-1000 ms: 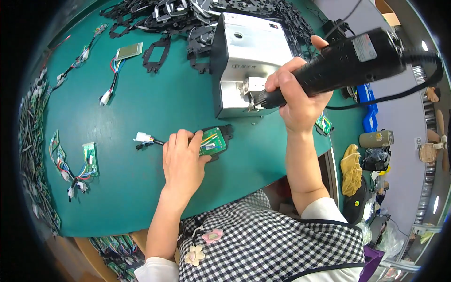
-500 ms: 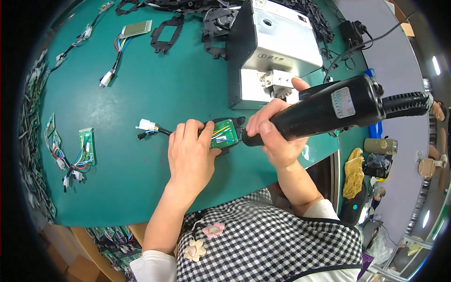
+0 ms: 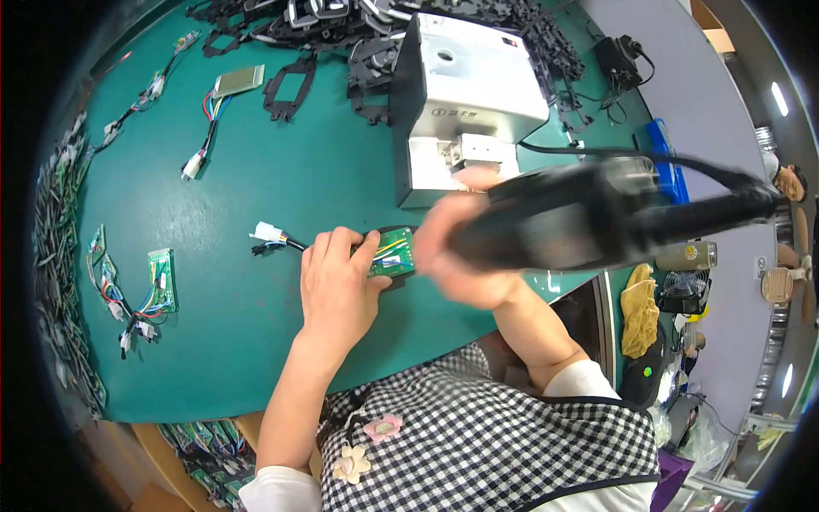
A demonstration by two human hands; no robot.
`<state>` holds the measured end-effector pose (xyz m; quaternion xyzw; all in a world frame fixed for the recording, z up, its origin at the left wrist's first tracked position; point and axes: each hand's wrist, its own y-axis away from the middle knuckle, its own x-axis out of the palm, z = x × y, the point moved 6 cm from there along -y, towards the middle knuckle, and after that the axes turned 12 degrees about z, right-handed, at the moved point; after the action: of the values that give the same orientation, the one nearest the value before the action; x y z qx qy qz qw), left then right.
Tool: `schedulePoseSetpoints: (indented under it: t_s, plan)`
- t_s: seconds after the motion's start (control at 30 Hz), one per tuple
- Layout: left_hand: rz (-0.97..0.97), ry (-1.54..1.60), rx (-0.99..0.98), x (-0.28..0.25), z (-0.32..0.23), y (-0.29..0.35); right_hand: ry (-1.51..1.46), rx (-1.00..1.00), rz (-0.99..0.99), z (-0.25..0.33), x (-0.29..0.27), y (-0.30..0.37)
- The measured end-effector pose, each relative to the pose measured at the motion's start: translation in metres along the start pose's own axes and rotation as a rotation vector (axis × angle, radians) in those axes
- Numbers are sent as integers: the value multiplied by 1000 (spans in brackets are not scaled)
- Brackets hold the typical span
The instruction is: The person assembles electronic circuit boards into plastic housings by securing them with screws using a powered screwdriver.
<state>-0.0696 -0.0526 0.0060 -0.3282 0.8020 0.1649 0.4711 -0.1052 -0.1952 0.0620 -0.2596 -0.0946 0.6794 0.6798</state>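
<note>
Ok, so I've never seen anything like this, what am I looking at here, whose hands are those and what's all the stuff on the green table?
This picture comes from a wide-angle camera worn on a person's head, looking down, so edges bend. There is no machine arm: both hands are the wearer's own. The left hand presses a small green circuit board flat on the green table; a wire with a white plug runs off the board. The right hand has a grip on a black corded power tool, blurred by movement, with its tip hidden near the board. Behind stands a grey metal box. A pile of black plastic frames lies at the far edge, and more wired boards lie to the left.
</note>
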Motion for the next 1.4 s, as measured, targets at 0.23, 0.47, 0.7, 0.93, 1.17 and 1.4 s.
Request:
schedulePoseSetpoints:
  t_s: [0.23,0.47,0.7,0.93,1.17,1.4]
  plan:
    - [11,11,-90,-14,6,16,61,-244,-353,28,-69,-38]
    - [-203,-34,42,-5,9,25,-78,-90,-301,18,-45,-26]
    - [-176,42,46,1,14,22,-255,-52,-124,2,37,-34]
    - [-132,104,20,4,22,22,-234,36,-39,-26,65,-47]
    - [-219,213,34,3,23,20,-39,-141,258,-32,85,-68]
    - [-136,166,31,7,18,20,185,-156,288,-9,57,-50]
